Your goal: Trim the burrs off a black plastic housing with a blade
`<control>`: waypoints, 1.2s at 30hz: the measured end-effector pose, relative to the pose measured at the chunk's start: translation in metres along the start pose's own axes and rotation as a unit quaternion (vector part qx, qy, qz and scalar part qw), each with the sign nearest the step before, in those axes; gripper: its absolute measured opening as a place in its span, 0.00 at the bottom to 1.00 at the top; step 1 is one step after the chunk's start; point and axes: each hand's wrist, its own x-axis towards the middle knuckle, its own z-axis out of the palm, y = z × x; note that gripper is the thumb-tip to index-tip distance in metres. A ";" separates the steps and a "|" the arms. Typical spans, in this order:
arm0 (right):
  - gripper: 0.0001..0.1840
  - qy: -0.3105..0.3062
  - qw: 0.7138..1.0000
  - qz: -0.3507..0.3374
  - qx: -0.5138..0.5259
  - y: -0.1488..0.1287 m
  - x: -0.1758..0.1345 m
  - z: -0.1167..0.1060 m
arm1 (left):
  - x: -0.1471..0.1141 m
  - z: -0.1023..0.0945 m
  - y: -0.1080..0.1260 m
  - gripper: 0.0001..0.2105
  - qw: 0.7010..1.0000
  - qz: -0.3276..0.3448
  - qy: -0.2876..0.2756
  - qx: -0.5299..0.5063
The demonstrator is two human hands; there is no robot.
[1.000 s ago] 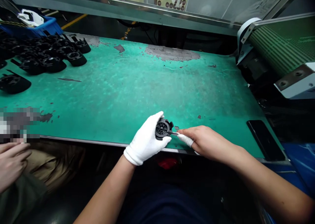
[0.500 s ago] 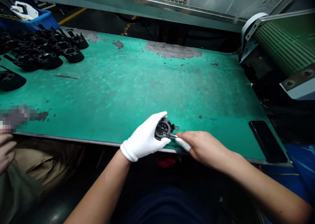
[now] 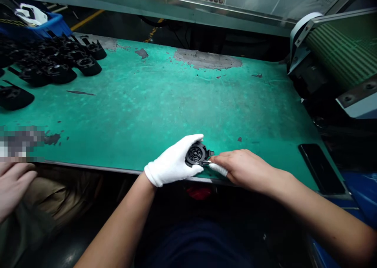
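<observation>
My left hand (image 3: 173,160), in a white glove, is closed around a round black plastic part (image 3: 195,154) near the front edge of the bench. Ring-shaped ribs and a small centre show on the part's upper face, and a tab juts from its right side. My right hand (image 3: 244,166) is bare except for a white covering on the thumb. Its fingers pinch a thin metal tool (image 3: 206,162), whose tip meets the part's lower right rim. What kind of tool it is I cannot make out, as the fingers hide most of it.
The green bench top (image 3: 147,103) has worn grey patches. Several black plastic housings (image 3: 55,67) stand at the left, by a blue bin (image 3: 55,24). A phone (image 3: 321,167) lies at the right, below a green conveyor belt (image 3: 347,44). A co-worker's hand (image 3: 14,185) is at the left edge.
My hands hold nearly the same pose, the right one slightly higher. The co-worker's hand has come further into view from the left.
</observation>
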 end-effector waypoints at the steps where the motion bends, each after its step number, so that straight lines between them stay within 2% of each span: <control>1: 0.25 -0.001 1.000 -0.004 0.001 0.001 -0.001 -0.003 | 0.000 0.000 0.001 0.37 1.000 0.001 0.000 0.002; 3: 0.21 0.009 0.999 -0.005 0.047 0.003 -0.005 -0.004 | -0.002 0.002 0.002 0.37 1.000 -0.002 0.009 0.006; 5: 0.16 0.037 0.986 0.019 0.163 0.000 -0.012 0.005 | -0.007 0.012 0.004 0.36 0.998 -0.021 0.053 0.016; 7: 0.10 0.067 0.938 0.071 0.331 -0.009 -0.018 0.025 | -0.015 0.027 0.006 0.39 0.987 -0.058 0.144 0.047; 8: 0.09 0.068 0.897 0.103 0.424 -0.016 -0.019 0.038 | -0.020 0.036 0.007 0.41 0.975 -0.077 0.196 0.069; 10: 0.09 0.034 0.786 0.154 0.598 -0.036 -0.020 0.063 | -0.027 0.050 0.009 0.44 0.949 -0.104 0.276 0.106; 12: 0.09 -0.002 0.675 0.187 0.713 -0.057 -0.017 0.080 | -0.031 0.058 0.009 0.44 0.939 -0.117 0.301 0.121; 13: 0.10 -0.007 0.639 0.196 0.744 -0.067 -0.015 0.082 | -0.032 0.059 0.009 0.43 0.938 -0.121 0.300 0.123; 14: 0.11 -0.005 0.622 0.193 0.759 -0.075 -0.014 0.082 | -0.031 0.059 0.009 0.43 0.939 -0.122 0.296 0.126; 15: 0.11 0.001 0.628 0.171 0.759 -0.082 -0.014 0.078 | -0.030 0.058 0.008 0.42 0.940 -0.121 0.290 0.131; 18: 0.12 0.008 0.684 0.047 0.728 -0.098 -0.018 0.059 | -0.027 0.056 0.005 0.42 0.940 -0.118 0.285 0.145; 19: 0.12 0.000 0.679 0.024 0.734 -0.102 -0.018 0.055 | -0.027 0.056 0.003 0.43 0.939 -0.116 0.288 0.148; 20: 0.12 -0.010 0.653 0.025 0.757 -0.105 -0.018 0.054 | -0.027 0.056 0.002 0.43 0.937 -0.115 0.294 0.149; 22: 0.11 -0.030 0.554 0.081 0.828 -0.110 -0.013 0.061 | -0.029 0.058 -0.001 0.45 0.934 -0.114 0.305 0.144; 24: 0.11 -0.021 0.461 0.139 0.876 -0.113 -0.004 0.076 | -0.032 0.060 -0.001 0.46 0.932 -0.118 0.311 0.141; 25: 0.11 -0.003 0.428 0.154 0.890 -0.114 0.000 0.084 | -0.033 0.060 -0.001 0.46 0.931 -0.123 0.312 0.145; 27: 0.12 0.034 0.381 0.160 0.910 -0.120 0.008 0.098 | -0.033 0.060 0.001 0.44 0.926 -0.127 0.317 0.162; 29: 0.11 0.057 0.351 0.146 0.923 -0.126 0.011 0.104 | -0.032 0.059 0.003 0.42 0.922 -0.128 0.321 0.175; 32: 0.15 0.100 0.339 0.080 0.932 -0.130 0.002 0.095 | -0.029 0.060 0.007 0.38 0.924 -0.129 0.316 0.173; 35: 0.20 0.246 0.333 -0.024 0.910 -0.115 -0.016 0.069 | -0.028 0.059 0.010 0.35 0.930 -0.126 0.306 0.162; 36: 0.20 0.297 0.338 -0.031 0.892 -0.106 -0.022 0.060 | -0.028 0.057 0.010 0.35 0.930 -0.127 0.308 0.154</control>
